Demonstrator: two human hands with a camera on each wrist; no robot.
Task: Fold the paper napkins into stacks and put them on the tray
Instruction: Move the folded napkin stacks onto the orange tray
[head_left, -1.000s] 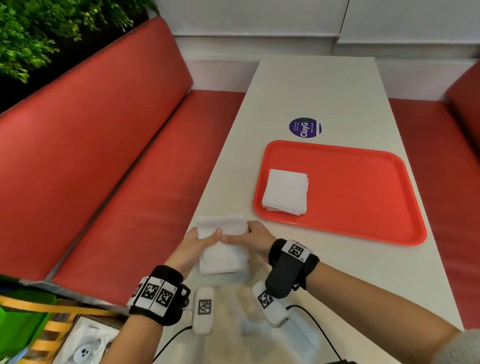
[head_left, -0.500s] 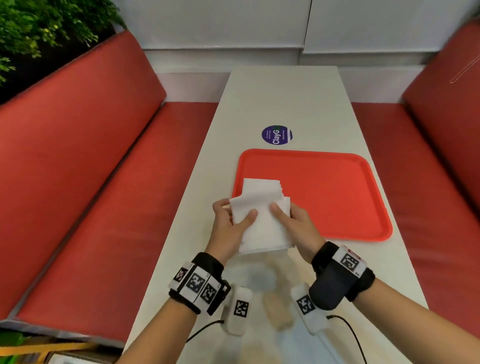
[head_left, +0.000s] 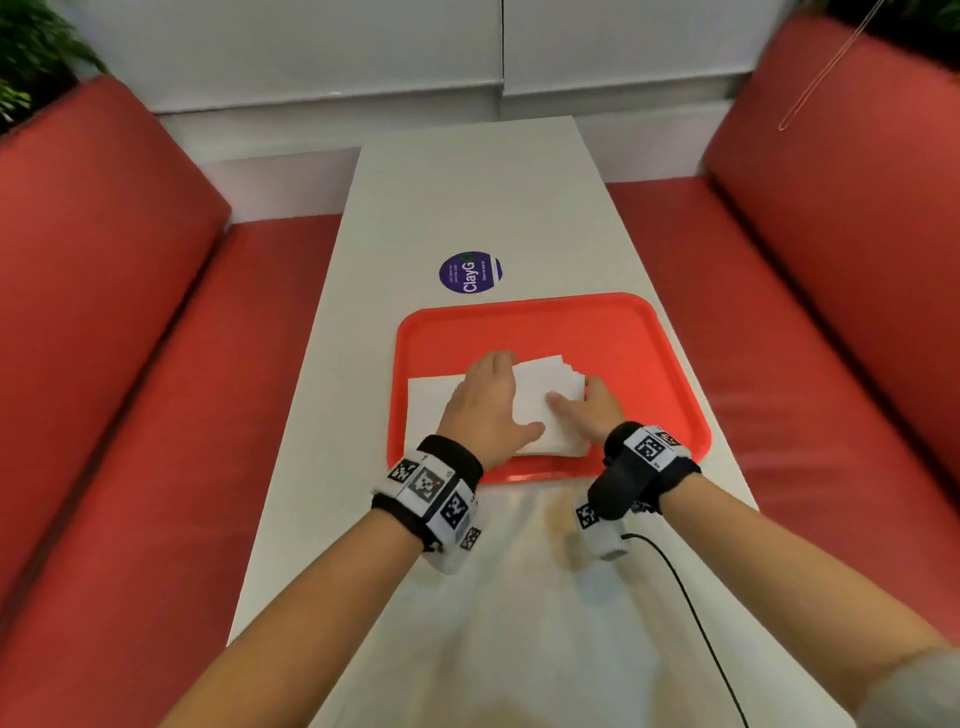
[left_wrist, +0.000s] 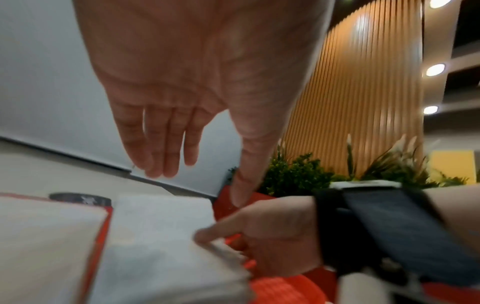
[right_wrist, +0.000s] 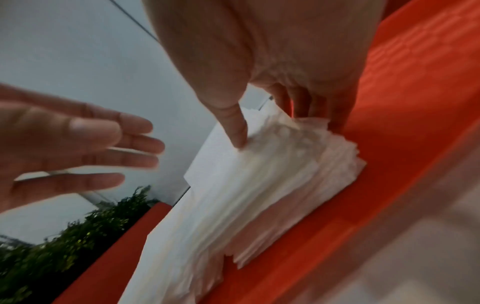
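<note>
Setting the napkin stack (head_left: 545, 410) down mid-frame on the tray (head_left: 639, 338) | right hand (head_left: 592, 410) pinches its right edge | left hand (head_left: 488, 410) hovers, fingers straight | handling: light, soft, sheets likely to fan; grip opposite edges

Black wristbands (head_left: 451, 462), white tag-marked camera units (head_left: 600, 530), black cable (head_left: 691, 613)

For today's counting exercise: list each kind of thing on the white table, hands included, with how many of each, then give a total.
Napkin stacks: 2 (left stack, right stack)
Tray: 1
Round sticker: 1
Hands: 2 (left hand, right hand)
Total: 6
</note>
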